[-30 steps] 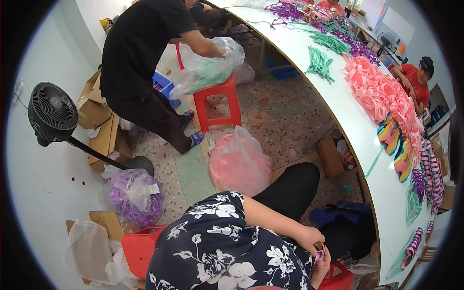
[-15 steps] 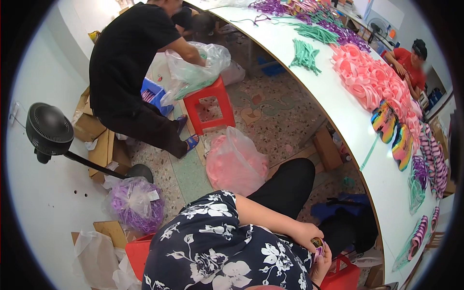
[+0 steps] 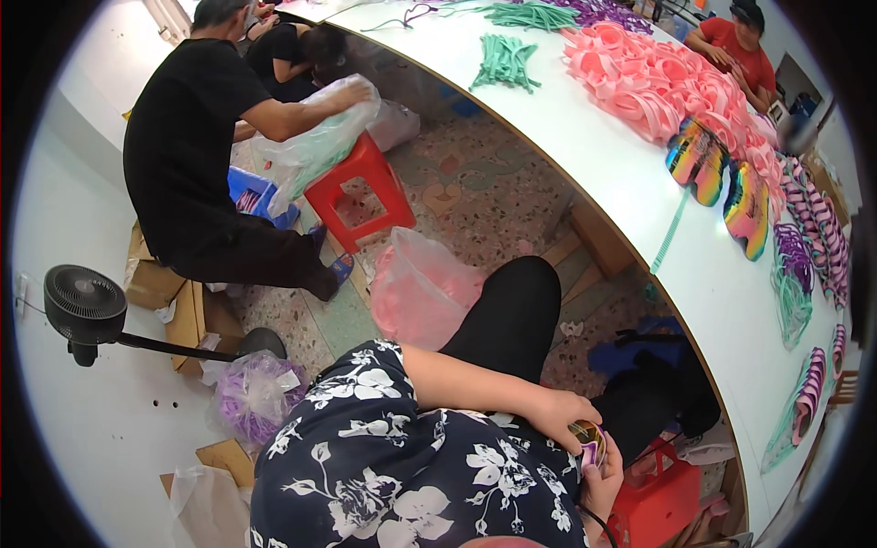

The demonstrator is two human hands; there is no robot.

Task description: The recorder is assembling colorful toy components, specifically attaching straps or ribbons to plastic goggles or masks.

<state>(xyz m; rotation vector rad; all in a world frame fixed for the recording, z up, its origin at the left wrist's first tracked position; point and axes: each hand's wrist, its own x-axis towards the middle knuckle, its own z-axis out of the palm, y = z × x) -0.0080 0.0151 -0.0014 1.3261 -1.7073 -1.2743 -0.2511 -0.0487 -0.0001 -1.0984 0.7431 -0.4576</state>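
My left hand (image 3: 562, 420) and my right hand (image 3: 603, 475) are together low in the view, over my lap. Between them is a small curved piece, a shiny gold mirrored lens with a purple-pink edge (image 3: 592, 444). The left fingers close over its top from the left, while the right fingers and thumb grip it from below and the right. Part of it is hidden by the fingers, so its full shape cannot be made out.
The white table (image 3: 630, 210) curves along my right, bearing a pink band pile (image 3: 658, 82), green straps (image 3: 505, 62) and rainbow mirrored lenses (image 3: 699, 160). A pink-filled bag (image 3: 420, 288), red stools (image 3: 361, 196) and a black fan (image 3: 85, 303) stand around; a person in black (image 3: 187, 137) works at left.
My view has shifted, so most surroundings sit further left. Both hands still hold the lens, which shows more of its face. The person in black has raised a hand along the clear bag.
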